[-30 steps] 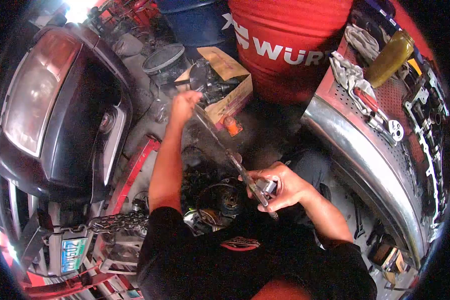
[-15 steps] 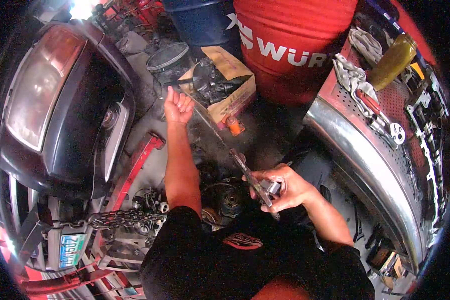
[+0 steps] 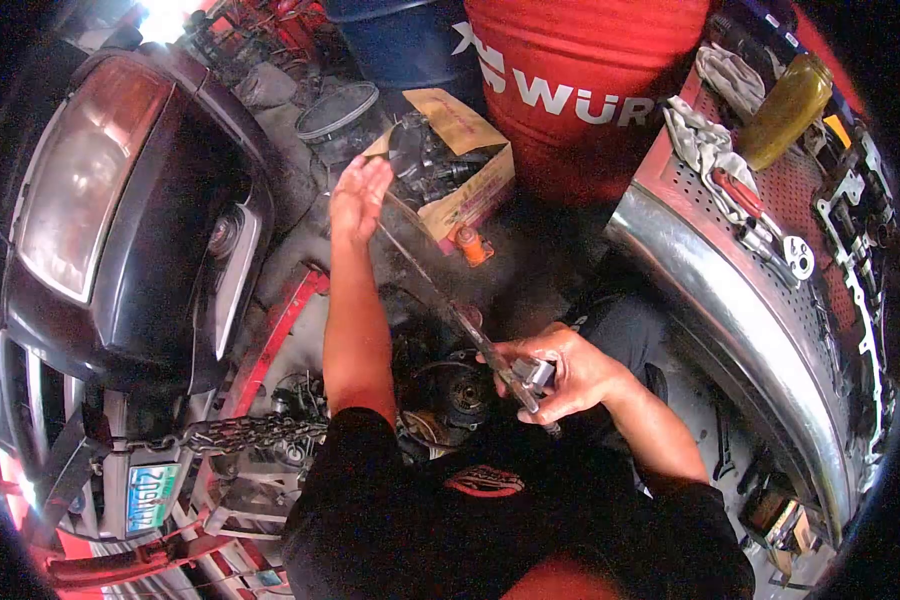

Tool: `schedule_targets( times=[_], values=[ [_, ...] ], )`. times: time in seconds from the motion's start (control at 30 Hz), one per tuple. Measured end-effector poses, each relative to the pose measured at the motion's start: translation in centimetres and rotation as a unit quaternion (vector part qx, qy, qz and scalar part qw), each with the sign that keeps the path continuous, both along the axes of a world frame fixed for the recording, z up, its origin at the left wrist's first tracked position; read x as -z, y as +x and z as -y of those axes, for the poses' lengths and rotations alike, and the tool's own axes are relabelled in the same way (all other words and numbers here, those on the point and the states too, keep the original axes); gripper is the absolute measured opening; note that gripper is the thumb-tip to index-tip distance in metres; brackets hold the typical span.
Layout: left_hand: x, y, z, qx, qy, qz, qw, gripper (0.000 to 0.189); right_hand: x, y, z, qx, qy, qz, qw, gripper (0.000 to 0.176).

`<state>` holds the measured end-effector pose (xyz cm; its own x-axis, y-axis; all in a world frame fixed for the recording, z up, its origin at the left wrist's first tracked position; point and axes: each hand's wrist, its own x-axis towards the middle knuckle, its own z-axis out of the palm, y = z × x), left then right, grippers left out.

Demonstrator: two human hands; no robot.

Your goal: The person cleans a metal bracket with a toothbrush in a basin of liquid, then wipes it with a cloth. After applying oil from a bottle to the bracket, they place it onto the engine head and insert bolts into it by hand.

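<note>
Now left hand [image 3: 360,200] raised, open, beside long rod [image 3: 472,333]; right hand [image 3: 575,372], angled inward, pinching metal block [image 3: 534,374].

We're seeing big white letters, "WÜR", on the red drum [image 3: 590,45], right next to a white logo [image 3: 492,68]. We can't make out the blurred licence plate [image 3: 152,498] or the shirt's red-edged emblem [image 3: 483,481].

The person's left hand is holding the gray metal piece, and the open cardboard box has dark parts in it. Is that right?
Not quite: the right hand holds the gray metal piece, as the head view shows. The open cardboard box does have dark parts in it.
</note>
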<state>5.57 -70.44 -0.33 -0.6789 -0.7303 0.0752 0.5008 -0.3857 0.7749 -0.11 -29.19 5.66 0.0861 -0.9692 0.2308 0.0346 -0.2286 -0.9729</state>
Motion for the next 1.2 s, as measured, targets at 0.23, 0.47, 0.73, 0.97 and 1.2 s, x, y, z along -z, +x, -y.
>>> schedule_targets(
  times=[0.23,0.47,0.73,0.97,1.2],
  values=[
    [-0.8,0.4,-0.1,0.037,0.134,-0.249,0.958,0.056,-1.7,0.0,-0.5,0.011,0.055,0.015,0.998,0.074],
    [0.9,0.6,-2.4,-0.132,0.07,0.039,0.988,0.031,-1.4,-0.3,-0.7,0.033,0.047,0.006,0.998,0.073],
    [2.4,0.8,-2.2,-0.107,-0.062,0.107,0.987,0.021,-1.1,-0.5,-0.4,0.026,0.048,0.027,0.998,0.075],
    [2.1,-0.1,-2.0,-0.099,-0.053,0.058,0.992,0.026,-0.9,-0.4,-0.5,0.015,0.058,0.018,0.998,0.077],
    [2.6,-0.4,-0.1,-0.17,-0.484,0.327,0.794,0.043,-1.3,0.1,-0.7,0.009,0.047,0.015,0.999,0.078]
  ],
)
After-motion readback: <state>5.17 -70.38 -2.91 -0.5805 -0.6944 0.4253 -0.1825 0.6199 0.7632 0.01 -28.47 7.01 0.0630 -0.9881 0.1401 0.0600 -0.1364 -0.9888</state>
